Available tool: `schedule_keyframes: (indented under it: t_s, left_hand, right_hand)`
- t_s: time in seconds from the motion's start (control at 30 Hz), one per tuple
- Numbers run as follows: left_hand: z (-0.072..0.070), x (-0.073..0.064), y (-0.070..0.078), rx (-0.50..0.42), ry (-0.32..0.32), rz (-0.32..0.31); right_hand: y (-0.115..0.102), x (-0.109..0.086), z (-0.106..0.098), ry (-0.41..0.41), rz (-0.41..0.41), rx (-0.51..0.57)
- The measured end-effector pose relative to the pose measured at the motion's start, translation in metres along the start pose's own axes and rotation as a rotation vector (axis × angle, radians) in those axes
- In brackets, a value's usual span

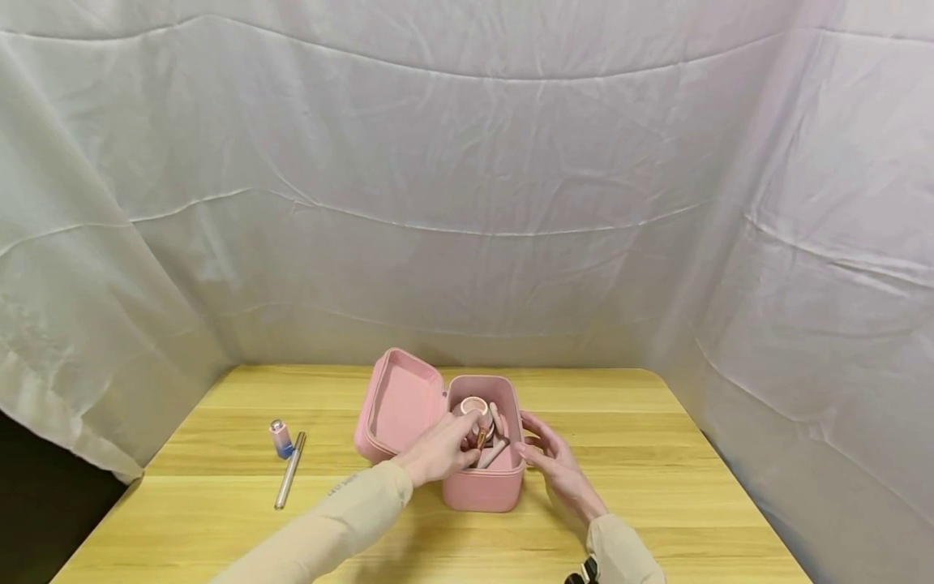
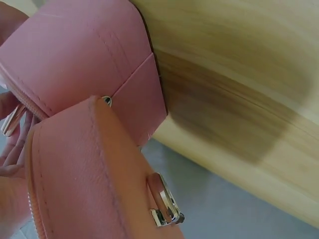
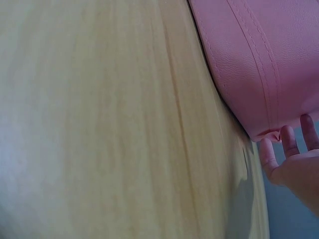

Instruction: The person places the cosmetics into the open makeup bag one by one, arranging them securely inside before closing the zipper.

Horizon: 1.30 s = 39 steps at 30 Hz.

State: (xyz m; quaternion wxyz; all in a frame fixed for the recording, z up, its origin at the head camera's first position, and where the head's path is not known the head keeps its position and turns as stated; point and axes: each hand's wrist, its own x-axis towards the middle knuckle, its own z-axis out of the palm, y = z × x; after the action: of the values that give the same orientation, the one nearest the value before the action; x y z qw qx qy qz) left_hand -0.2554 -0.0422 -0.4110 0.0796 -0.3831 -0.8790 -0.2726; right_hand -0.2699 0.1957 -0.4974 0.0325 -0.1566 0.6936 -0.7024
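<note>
A pink zip cosmetic case (image 1: 481, 491) stands on the table with its lid (image 1: 405, 401) folded open to the left. My left hand (image 1: 443, 448) reaches over the near left rim into it and pinches a slim rose-gold item (image 1: 481, 439). In the left wrist view the fingers around this rose-gold item (image 2: 13, 119) are partly hidden by the case. Inside lie a round rose-gold-rimmed container (image 1: 474, 405), a pale tube (image 1: 492, 454) and a pinkish tube (image 1: 497, 418). My right hand (image 1: 556, 466) rests against the case's right side, fingers spread, thumb at the rim.
On the left of the wooden table (image 1: 613, 454) a pink-and-blue dropper bottle (image 1: 280, 438) lies beside a silver pen-like tube (image 1: 290, 470). Grey-white cloth (image 1: 467, 243) hangs behind the table and at both sides. The lid carries a metal handle fitting (image 2: 167, 201).
</note>
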Motion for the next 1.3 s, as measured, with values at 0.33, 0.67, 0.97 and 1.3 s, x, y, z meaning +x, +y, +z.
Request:
schedule_keyframes:
  t_s: [0.33, 0.67, 0.97, 1.3]
  left_hand:
    - [0.0001, 0.0004, -0.0011, 0.081, 0.005, 0.018]
    - [0.0032, -0.0006, -0.0021, 0.052, 0.018, 0.019]
    - [0.0006, -0.0005, -0.0012, 0.036, 0.027, -0.006]
    - [0.0010, -0.0011, -0.0016, 0.063, 0.068, 0.030]
  right_hand:
    - [-0.0015, 0.0000, 0.0004, 0.000, 0.008, 0.001]
    - [-0.0004, -0.0004, 0.0007, 0.006, 0.012, 0.003]
    - [0.0008, -0.0001, 0.0001, 0.016, 0.009, 0.004]
    - [0.0004, 0.0001, 0.0004, 0.017, 0.015, 0.013]
